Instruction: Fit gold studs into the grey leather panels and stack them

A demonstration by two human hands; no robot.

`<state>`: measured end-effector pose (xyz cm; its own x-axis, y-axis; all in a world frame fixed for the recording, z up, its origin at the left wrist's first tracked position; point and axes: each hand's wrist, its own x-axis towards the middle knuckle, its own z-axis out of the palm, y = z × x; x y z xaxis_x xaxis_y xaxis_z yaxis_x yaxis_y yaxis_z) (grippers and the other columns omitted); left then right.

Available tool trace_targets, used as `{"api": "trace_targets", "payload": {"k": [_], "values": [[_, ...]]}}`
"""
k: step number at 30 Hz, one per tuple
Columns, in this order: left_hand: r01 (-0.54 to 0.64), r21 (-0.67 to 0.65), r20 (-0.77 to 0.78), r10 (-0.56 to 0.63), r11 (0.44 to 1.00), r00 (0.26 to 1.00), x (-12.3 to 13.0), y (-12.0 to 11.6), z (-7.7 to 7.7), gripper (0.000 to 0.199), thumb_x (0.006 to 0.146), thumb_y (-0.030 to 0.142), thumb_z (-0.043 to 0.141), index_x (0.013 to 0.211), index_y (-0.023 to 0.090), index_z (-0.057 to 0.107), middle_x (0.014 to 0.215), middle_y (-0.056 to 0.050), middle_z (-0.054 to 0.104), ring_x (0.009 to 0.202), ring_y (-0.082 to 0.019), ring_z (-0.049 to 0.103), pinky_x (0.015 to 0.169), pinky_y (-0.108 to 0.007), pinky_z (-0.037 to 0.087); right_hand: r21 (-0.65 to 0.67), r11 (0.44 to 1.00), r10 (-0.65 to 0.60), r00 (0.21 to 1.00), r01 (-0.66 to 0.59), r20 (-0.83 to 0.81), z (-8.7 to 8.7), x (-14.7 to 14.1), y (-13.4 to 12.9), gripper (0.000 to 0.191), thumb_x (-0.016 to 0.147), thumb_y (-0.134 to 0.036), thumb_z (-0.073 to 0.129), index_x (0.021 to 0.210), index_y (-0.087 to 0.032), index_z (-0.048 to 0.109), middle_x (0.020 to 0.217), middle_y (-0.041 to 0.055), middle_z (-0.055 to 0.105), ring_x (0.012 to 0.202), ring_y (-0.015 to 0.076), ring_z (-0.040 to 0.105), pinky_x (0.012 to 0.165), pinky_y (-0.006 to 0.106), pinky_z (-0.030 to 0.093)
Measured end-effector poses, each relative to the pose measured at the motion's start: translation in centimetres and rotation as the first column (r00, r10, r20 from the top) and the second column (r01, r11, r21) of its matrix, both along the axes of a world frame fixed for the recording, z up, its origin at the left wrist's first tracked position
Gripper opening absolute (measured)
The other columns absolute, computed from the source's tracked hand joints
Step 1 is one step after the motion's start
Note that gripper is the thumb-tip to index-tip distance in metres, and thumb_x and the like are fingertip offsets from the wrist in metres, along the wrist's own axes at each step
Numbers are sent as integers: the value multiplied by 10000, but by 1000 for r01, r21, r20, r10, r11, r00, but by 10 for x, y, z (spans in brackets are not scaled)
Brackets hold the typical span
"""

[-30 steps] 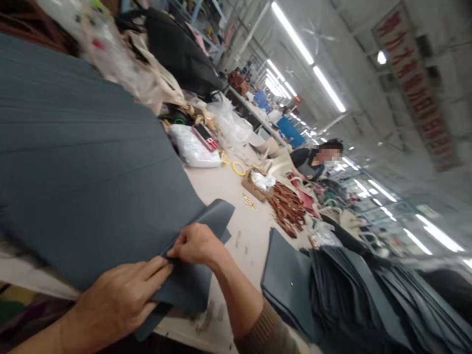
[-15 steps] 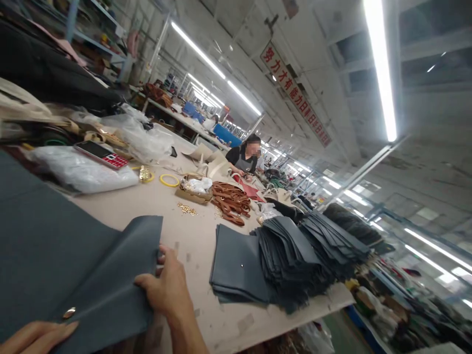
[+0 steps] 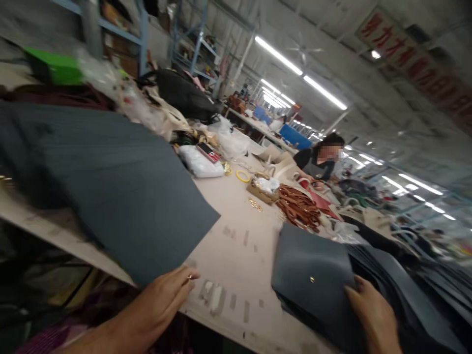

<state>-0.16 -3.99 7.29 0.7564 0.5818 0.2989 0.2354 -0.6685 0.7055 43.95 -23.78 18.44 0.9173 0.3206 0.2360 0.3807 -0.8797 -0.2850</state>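
Head view: a smooth, slate-grey panel (image 3: pixel 313 258) with a gold stud (image 3: pixel 311 279) is being gripped at its edge by the right hand (image 3: pixel 372 307), over a pile (image 3: pixel 300 314) on the table (image 3: pixel 236 255). A gold piece (image 3: pixel 190 277) is being held between the left hand (image 3: pixel 162 300)'s narrowed fingertips.

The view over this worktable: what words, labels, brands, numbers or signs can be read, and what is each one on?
"努力才有": the first characters, in red, on the long banner hanging from the ceiling; they are blurred, and the rest is too blurred to read surely.
Phone with red keys: any marks on it are too small to read.
No other text can be made out.
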Motion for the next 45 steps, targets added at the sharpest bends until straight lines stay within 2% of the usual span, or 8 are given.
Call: {"api": "trace_targets", "payload": {"k": [5,9,14,22,28,32,37,45], "values": [[-50,-182,-18,48,982,999,-1,-3,13,333,982,277,256,1153,225,537,1011,-33,709,954,-165,680,852,-267,534,169,960,242,964,-222,-108,-48,-47,26,464,700,-548,601,1024,-244,734,974,155,740,890,357,691,807,467,524],[-39,-155,-77,27,987,997,-8,-2,13,363,964,234,279,1259,198,487,1249,-89,648,1140,-188,612,980,-316,490,494,607,783,575,-623,-237,-69,-182,94,321,772,-460,670,973,-223,748,969,80,753,891,255,702,796,340,568],[-80,-276,-99,55,958,994,-18,1,18,293,946,192,331,1155,225,534,1181,-45,671,1106,-170,613,972,-301,477,583,73,997,49,-809,-57,-71,-289,151,229,881,-170,587,1058,-265,696,900,30,699,772,146,653,708,241,541],[-283,-487,-67,288,826,955,-43,8,12,192,833,138,382,838,213,560,853,-8,662,831,-171,622,733,-272,475,481,-225,969,-143,-847,202,-98,-327,186,170,908,-110,505,925,-228,628,765,27,657,720,153,622,663,242,503],[-436,-655,-35,552,617,833,-75,10,-6,252,873,372,440,1024,212,562,756,24,620,713,-157,598,656,-264,459,405,64,996,81,-912,24,-104,-329,235,139,937,-209,491,905,-223,625,820,27,693,756,160,663,699,244,483],[-516,-683,-18,694,517,720,-95,9,-31,387,816,448,509,1110,198,528,805,3,636,682,-163,601,648,-289,483,274,149,989,146,-950,-33,-109,-318,267,198,928,-193,467,916,-202,664,882,56,711,849,202,649,784,300,472],[-155,-873,183,606,462,774,-100,7,-33,363,841,414,614,1130,195,600,1040,-61,708,977,-225,647,916,-369,497,286,176,908,43,-942,-417,-99,-310,260,164,876,-222,548,840,-222,708,798,14,705,764,175,627,710,273,447],[125,-985,170,633,117,755,-78,17,1,461,757,449,738,1137,204,652,1067,-76,735,964,-271,674,835,-386,547,569,451,705,-115,-688,-699,-109,-308,255,177,751,-323,644,796,-155,676,630,-17,597,586,118,549,570,232,445]]}}
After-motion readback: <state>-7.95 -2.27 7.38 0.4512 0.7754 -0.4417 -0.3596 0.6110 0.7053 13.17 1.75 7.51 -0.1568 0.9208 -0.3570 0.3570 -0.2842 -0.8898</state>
